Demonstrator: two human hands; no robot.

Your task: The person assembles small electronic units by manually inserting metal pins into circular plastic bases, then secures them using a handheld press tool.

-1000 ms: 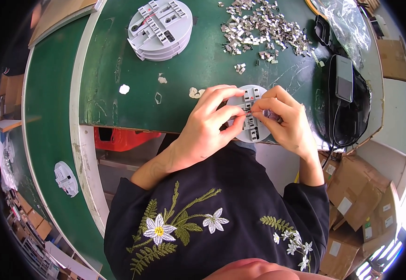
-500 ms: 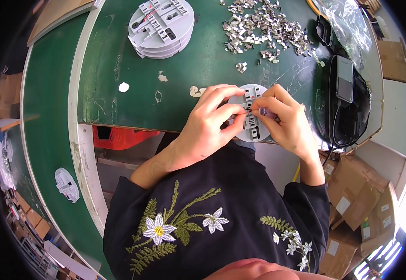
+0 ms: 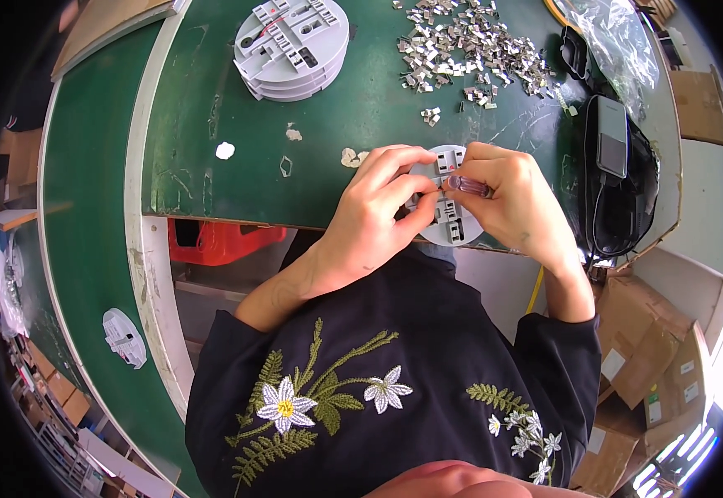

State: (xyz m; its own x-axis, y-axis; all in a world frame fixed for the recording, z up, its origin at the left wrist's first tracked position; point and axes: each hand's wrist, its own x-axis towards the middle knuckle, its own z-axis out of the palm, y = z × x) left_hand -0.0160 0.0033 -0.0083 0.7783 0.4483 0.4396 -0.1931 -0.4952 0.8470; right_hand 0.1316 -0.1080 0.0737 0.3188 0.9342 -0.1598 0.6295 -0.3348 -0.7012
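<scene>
At the near edge of the green tabletop point(image 3: 212, 108), a round, light-grey moulded plastic disc with raised slots and ribs point(image 3: 453, 224) lies flat, its lower rim overhanging the edge slightly. The left hand point(image 3: 374, 220) covers the disc's left half, fingers pressed down on it in a steadying grip. The right hand point(image 3: 515, 203) has its grip clenched around a small pinkish translucent tool handle point(image 3: 468, 184), held across the disc's upper face; the tip is hidden.

Handling judgement: the disc appears light, rigid and thin-walled; the ribs may crack under hard leverage. It is best held by the rim or pressed flat from above, not by the raised features.

A stack of matching grey plastic discs point(image 3: 291, 46) stands toward the far edge, left of centre. A loose heap of small bright metal clips point(image 3: 478, 46) is spread along the far edge toward the right corner; these look light, springy and sharp-edged. A black pouch with a grey device point(image 3: 615, 178) rests at the right edge.
</scene>
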